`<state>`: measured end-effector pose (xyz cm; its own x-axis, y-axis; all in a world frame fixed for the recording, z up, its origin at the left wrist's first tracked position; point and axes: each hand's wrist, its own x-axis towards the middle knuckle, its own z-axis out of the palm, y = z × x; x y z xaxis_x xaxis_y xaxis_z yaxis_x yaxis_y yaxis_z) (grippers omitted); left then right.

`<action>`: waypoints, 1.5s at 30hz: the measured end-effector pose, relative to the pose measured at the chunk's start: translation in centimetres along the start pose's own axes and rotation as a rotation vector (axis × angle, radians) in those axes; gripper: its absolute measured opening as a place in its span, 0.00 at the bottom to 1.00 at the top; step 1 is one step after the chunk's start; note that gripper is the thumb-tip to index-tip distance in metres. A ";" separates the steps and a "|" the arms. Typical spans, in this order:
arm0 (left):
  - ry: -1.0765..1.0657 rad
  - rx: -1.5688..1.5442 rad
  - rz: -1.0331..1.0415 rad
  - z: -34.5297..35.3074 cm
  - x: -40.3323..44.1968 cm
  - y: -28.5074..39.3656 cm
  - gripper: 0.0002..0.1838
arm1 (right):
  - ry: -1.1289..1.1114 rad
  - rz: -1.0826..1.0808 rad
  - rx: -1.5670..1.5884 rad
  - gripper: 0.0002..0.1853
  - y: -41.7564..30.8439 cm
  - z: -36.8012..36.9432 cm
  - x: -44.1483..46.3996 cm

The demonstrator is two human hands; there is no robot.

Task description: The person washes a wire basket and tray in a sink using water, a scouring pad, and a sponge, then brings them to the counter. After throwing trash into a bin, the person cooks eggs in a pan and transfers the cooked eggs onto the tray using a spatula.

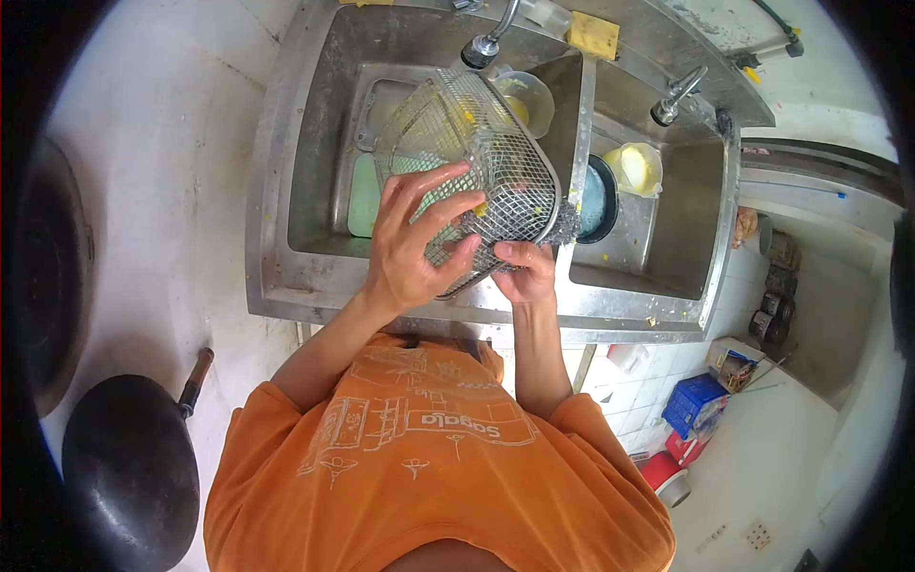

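A wire mesh fry basket [515, 172] is tilted above the left sink bowl, with yellow bits stuck on its mesh. My left hand [419, 234] grips its near side, fingers spread and bent against the wire. At the near right corner, my right hand [527, 270] is closed on the basket, thumb on the mesh and the other fingers mostly hidden. A grey scourer that looks like steel wool [566, 224] shows by the rim, just beyond my right hand; whether my fingers touch it is hidden.
The left sink bowl [319, 153] holds a pale green board [363, 195] and a clear bowl [536, 100]. In the right sink bowl [681, 229] are a dark bucket [599, 205] and a whitish container [637, 169]. Taps [481, 48] overhang both. A wok [133, 472] lies left.
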<state>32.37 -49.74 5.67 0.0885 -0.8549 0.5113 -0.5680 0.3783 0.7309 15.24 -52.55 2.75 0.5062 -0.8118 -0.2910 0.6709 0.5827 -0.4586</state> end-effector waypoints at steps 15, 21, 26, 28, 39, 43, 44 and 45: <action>-0.056 -0.120 -0.042 0.4 -0.5 0.2 0.31 | 0.204 -0.002 -0.308 0.27 0.3 1.2 0.7; -0.036 -0.066 -0.613 0.3 -1.9 -0.1 0.35 | 0.257 0.129 -0.098 0.24 2.0 2.6 4.1; 0.130 -0.369 -0.709 1.5 -5.0 -4.4 0.35 | 0.340 -0.176 -0.664 0.18 3.8 4.6 5.8; 0.119 -0.418 -0.747 1.9 -5.7 -5.5 0.34 | 0.472 -0.322 -0.626 0.19 4.8 5.3 6.5; 0.202 -0.442 -0.715 -0.4 -7.6 -6.6 0.32 | 0.393 -0.265 -1.127 0.25 6.7 2.2 7.2; 0.186 -0.291 -0.691 -1.0 -7.3 -7.5 0.35 | -0.058 -0.158 -1.546 0.19 7.2 1.2 6.4; 0.158 -0.319 -0.668 -1.2 -6.8 -8.0 0.35 | -0.241 -0.325 -1.617 0.21 6.8 0.3 5.2; 0.228 -0.458 -0.813 -1.7 -6.5 -8.3 0.37 | -0.182 -0.344 -1.633 0.21 5.5 0.2 3.9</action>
<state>37.95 -46.69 -2.95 0.4992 -0.8455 -0.1897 0.1076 -0.1567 0.9818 20.98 -52.55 -0.75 0.5961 -0.8018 0.0420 -0.4118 -0.3502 -0.8413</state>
